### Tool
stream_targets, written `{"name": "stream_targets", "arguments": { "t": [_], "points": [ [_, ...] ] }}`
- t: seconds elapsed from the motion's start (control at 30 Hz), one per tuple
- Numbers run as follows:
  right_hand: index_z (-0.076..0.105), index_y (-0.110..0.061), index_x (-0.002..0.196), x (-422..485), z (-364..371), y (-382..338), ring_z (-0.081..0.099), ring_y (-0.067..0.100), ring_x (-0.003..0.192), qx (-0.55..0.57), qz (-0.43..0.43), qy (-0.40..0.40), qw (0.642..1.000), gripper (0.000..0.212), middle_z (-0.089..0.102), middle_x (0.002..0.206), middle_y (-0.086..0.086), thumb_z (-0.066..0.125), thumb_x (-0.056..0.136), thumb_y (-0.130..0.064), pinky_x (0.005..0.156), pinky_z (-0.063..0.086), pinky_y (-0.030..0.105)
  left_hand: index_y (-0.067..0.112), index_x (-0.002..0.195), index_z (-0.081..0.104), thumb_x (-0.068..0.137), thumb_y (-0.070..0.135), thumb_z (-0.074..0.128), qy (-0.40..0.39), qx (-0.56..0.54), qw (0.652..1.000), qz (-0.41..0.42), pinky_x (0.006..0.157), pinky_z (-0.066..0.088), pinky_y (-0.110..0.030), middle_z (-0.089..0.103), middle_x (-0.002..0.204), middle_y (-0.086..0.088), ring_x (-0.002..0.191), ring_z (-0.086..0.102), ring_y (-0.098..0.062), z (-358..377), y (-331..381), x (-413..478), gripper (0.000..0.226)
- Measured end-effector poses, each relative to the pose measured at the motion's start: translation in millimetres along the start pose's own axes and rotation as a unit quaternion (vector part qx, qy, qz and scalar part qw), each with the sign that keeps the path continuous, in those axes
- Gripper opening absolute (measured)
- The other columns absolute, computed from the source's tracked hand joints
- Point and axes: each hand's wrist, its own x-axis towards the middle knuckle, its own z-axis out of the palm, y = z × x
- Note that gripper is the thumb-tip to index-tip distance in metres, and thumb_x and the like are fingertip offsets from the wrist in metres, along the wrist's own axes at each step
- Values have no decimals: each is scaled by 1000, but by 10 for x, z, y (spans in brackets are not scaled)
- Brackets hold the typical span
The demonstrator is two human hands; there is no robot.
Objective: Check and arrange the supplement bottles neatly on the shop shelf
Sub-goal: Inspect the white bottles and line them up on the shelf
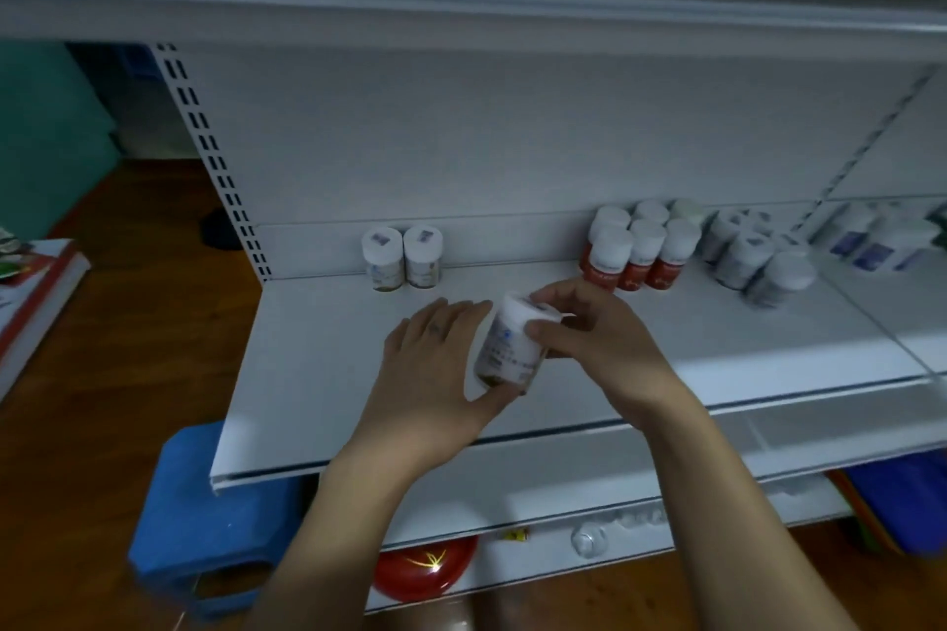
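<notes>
A white supplement bottle with a white cap is tilted above the white shelf, held between both hands. My left hand cups its body from the left, thumb under its base. My right hand grips its cap end with fingers and thumb. Two matching bottles stand upright side by side at the back of the shelf. To the right stand several red-labelled bottles in a block, then several pale-labelled bottles.
More bottles stand on the neighbouring shelf at the right. An upper shelf overhangs. A blue stool sits on the wooden floor at the left, books beyond it. A red dish lies on the lower shelf.
</notes>
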Motion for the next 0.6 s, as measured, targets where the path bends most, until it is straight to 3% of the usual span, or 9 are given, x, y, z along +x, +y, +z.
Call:
{"name": "stream_targets", "arguments": {
  "t": [0.13, 0.23, 0.33, 0.53, 0.6],
  "points": [
    [66, -15, 101, -112, -187, -101, 67, 14, 87, 50, -34, -60, 996, 24, 72, 98, 2, 72, 82, -1, 76, 56, 29, 41, 151, 7, 83, 55, 65, 25, -69, 997, -5, 104, 26, -17, 30, 151, 14, 131, 26, 0, -16, 354, -158, 91],
    [66, -14, 103, -173, -315, -111, 68, 15, 86, 105, -48, -95, 989, 32, 73, 91, 2, 72, 72, -12, 72, 53, 26, 51, 147, 1, 78, 54, 71, 41, -99, 994, 1, 91, 44, -14, 37, 143, 18, 110, 43, 10, 20, 567, -244, 99],
    [64, -12, 107, -236, -441, -95, 68, 17, 81, 137, -52, -136, 980, 34, 72, 83, 3, 66, 73, -15, 71, 53, 27, 54, 146, 0, 73, 52, 77, 60, -114, 992, 2, 75, 38, 0, 35, 129, 23, 99, 42, 16, 66, 770, -341, 106],
    [63, 0, 109, -417, -631, -92, 66, 21, 80, 200, -42, -182, 962, 36, 70, 85, 8, 59, 79, -18, 72, 54, 31, 55, 140, 17, 65, 46, 85, 118, -165, 979, 15, 71, 40, -4, 30, 130, 33, 102, 46, 7, 148, 1139, -516, 102],
    [63, 1, 112, -470, -673, -59, 65, 29, 87, 210, -38, -197, 957, 37, 70, 93, 14, 57, 82, -20, 80, 49, 41, 53, 137, 22, 63, 44, 87, 138, -162, 977, 25, 72, 40, -2, 31, 130, 33, 102, 47, 8, 167, 1238, -543, 99]
  ]
}}
